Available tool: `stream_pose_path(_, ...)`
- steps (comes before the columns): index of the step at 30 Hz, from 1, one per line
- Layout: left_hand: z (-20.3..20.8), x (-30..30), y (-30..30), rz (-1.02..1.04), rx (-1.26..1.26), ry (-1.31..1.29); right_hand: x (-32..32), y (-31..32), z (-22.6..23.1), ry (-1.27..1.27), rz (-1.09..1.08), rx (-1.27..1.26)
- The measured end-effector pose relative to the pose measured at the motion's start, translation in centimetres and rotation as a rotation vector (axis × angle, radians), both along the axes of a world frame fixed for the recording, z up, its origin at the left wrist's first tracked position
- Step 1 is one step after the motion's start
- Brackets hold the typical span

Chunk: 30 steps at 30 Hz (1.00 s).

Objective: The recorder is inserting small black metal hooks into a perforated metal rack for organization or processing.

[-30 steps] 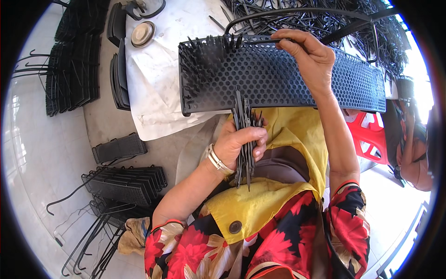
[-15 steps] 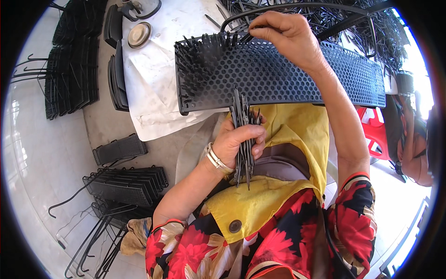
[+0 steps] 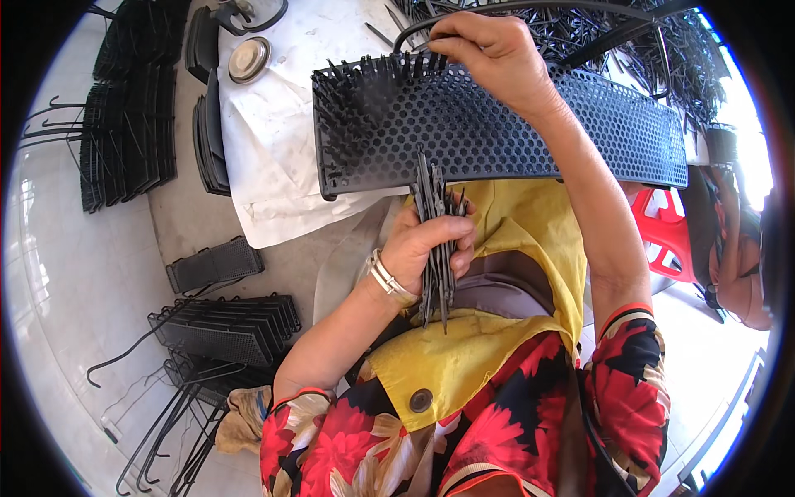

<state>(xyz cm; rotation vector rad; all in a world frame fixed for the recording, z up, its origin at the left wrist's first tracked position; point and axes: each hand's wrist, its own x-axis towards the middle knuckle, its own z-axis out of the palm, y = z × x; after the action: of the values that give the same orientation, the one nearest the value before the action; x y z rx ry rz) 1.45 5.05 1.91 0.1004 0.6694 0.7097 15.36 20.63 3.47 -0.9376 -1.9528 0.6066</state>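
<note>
My left hand (image 3: 426, 248) is closed round a bundle of thin black pointed sticks (image 3: 433, 286), held upright just in front of a black perforated rack (image 3: 546, 137). The rack's left end and far left edge bristle with black sticks (image 3: 356, 116) standing in its holes; the holes farther right show bare. Over the rack's far edge, my right hand (image 3: 497, 62) pinches with thumb and forefinger. A thin black stick seems to be between the fingertips, beside the far row, though it is mostly hidden against the dark rack handle (image 3: 530, 8).
A heap of loose black sticks (image 3: 662, 62) lies beyond the rack. On the white table cover (image 3: 273, 132) sits a small round tin (image 3: 249, 60). Several stacked racks (image 3: 219, 327) with hooked handles stand at lower left. At right are a red stool (image 3: 667, 236) and another person (image 3: 737, 265).
My right hand has moved slightly left and away from me, its fingertips lifting a little off the row of sticks. My left hand keeps its hold on the bundle.
</note>
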Motion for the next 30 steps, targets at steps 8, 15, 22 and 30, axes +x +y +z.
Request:
stream_pose_path(8, -0.1, -0.1, 0.2, -0.001, 0.003, -0.007, 0.7, -0.3, -0.5, 0.016, -0.065, 0.109)
stream_pose_path(15, -0.1, 0.0, 0.1, 0.001, -0.017, -0.025, 1.1, 0.1, -0.8, -0.049, -0.002, -0.033)
stream_pose_path(22, -0.1, -0.1, 0.1, -0.001, -0.013, -0.024, 0.1, -0.3, -0.3, -0.056, -0.088, -0.039)
stream_pose_path(30, 0.0, 0.0, 0.1, -0.002, -0.014, -0.016, -0.2, -0.7, -0.8, -0.052, -0.134, 0.227)
